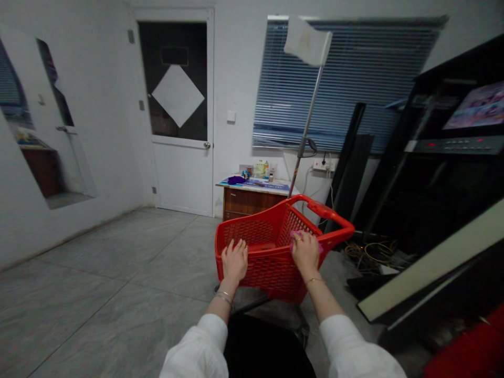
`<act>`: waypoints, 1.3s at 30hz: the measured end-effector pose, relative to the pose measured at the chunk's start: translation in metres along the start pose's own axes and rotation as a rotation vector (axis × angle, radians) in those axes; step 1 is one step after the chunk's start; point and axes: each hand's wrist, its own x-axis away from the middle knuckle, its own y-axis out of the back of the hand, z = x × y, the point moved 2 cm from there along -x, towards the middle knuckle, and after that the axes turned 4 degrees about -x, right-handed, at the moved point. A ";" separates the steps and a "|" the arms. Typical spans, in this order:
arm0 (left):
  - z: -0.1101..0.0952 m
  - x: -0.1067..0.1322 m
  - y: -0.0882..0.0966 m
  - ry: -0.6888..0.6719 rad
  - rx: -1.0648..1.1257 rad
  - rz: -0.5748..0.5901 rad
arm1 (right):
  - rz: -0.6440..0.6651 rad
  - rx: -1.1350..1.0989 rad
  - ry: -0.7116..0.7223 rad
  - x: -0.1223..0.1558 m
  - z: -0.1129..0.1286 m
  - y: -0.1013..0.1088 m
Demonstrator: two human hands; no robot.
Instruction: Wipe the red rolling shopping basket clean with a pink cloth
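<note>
A red plastic shopping basket (260, 231) with a mesh wall and a raised red handle stands tilted in front of me. My left hand (234, 259) rests on the basket's near rim, its fingers curled over the edge. My right hand (304, 252) presses a pink cloth (294, 235) against the basket's right side wall, with the fingers closed on it. Both wrists carry thin bracelets, and white sleeves show below.
A small wooden cabinet (252, 200) with bottles and papers stands by the white door (183, 113). A metal pole (307, 123) with a white flag leans behind the basket. Dark panels and a screen unit (452, 157) crowd the right, with cables (372, 252) on the grey tiled floor.
</note>
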 end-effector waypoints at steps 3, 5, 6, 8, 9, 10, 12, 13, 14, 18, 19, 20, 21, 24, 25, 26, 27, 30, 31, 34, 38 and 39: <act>-0.002 0.001 0.001 0.005 -0.002 0.007 | 0.041 -0.086 0.037 0.022 0.072 -0.016; -0.002 0.002 0.001 0.001 -0.007 0.009 | 0.040 -0.144 0.048 0.031 0.109 -0.023; -0.001 0.002 0.002 -0.006 -0.008 0.006 | 0.044 -0.165 0.055 0.034 0.121 -0.025; 0.001 0.003 0.003 -0.023 -0.008 0.001 | 0.076 -0.189 0.085 0.035 0.126 -0.025; 0.002 0.003 0.004 -0.029 -0.007 0.000 | 0.100 -0.192 0.107 0.033 0.120 -0.023; 0.003 0.002 0.004 -0.031 -0.006 0.002 | 0.119 -0.186 0.125 0.029 0.108 -0.020; 0.004 0.002 0.005 -0.031 -0.004 0.008 | 0.136 -0.144 0.132 0.017 0.067 -0.010; 0.004 0.002 0.005 -0.031 -0.001 0.009 | 0.123 -0.104 0.107 0.010 0.042 -0.004; 0.003 0.001 0.005 -0.031 0.003 0.008 | 0.112 -0.059 0.094 0.002 0.016 0.003; 0.000 0.001 0.003 -0.016 0.018 -0.005 | 0.031 0.060 0.013 -0.024 -0.063 0.022; -0.001 0.001 0.002 -0.011 0.019 -0.005 | 0.011 0.069 -0.008 -0.026 -0.069 0.022; -0.002 0.001 0.002 -0.006 0.019 -0.005 | -0.005 0.072 -0.025 -0.025 -0.068 0.021; -0.003 0.001 0.001 -0.003 0.019 -0.003 | -0.016 0.068 -0.036 -0.021 -0.060 0.018; -0.004 0.002 0.000 0.006 0.012 0.003 | -0.015 0.019 -0.025 0.000 -0.003 0.001; -0.004 0.002 0.000 0.008 0.009 0.003 | -0.004 -0.011 -0.010 0.008 0.022 -0.005; -0.004 0.002 0.000 0.010 0.007 0.003 | 0.008 -0.047 0.000 0.015 0.047 -0.012; -0.003 0.002 0.000 0.009 0.004 0.001 | 0.022 -0.089 0.024 0.022 0.071 -0.017; -0.001 0.001 0.000 -0.011 -0.002 0.004 | 0.046 -0.178 0.044 0.034 0.118 -0.026; -0.001 0.001 0.001 -0.020 -0.002 0.008 | 0.061 -0.192 0.054 0.034 0.123 -0.026; 0.002 0.000 0.002 -0.038 -0.001 0.014 | 0.121 -0.187 0.118 0.027 0.102 -0.019; 0.004 0.001 0.004 -0.041 0.003 0.003 | 0.122 -0.067 0.108 0.002 0.013 0.004; 0.004 0.001 0.004 -0.041 0.004 0.001 | 0.106 -0.033 0.094 -0.006 -0.011 0.010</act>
